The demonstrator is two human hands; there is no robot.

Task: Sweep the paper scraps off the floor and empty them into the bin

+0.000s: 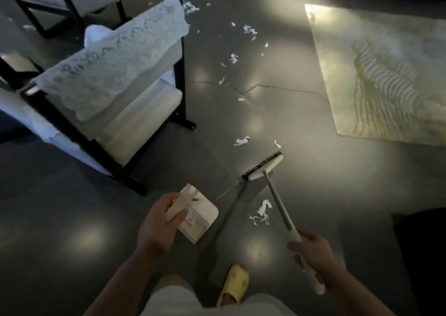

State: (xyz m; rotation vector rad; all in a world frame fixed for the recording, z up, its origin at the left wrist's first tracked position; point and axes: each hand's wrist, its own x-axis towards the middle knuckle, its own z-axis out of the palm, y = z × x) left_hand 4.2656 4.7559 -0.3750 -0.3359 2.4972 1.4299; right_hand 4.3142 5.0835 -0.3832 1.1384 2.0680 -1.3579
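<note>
Right hand (311, 250) wrapped round the long grey broom stick (277, 199), dark bristle head (261, 166) down on the shiny dark floor (313, 182). Left hand (159, 221) gripping the white plastic dustpan (205, 215) handle. Torn white paper scraps (261, 210) just beside the stick, more (241, 141) trailing far past the white chair (135, 112). No bin in sight. Too hard a sweep could scatter scraps under the chair.
</note>
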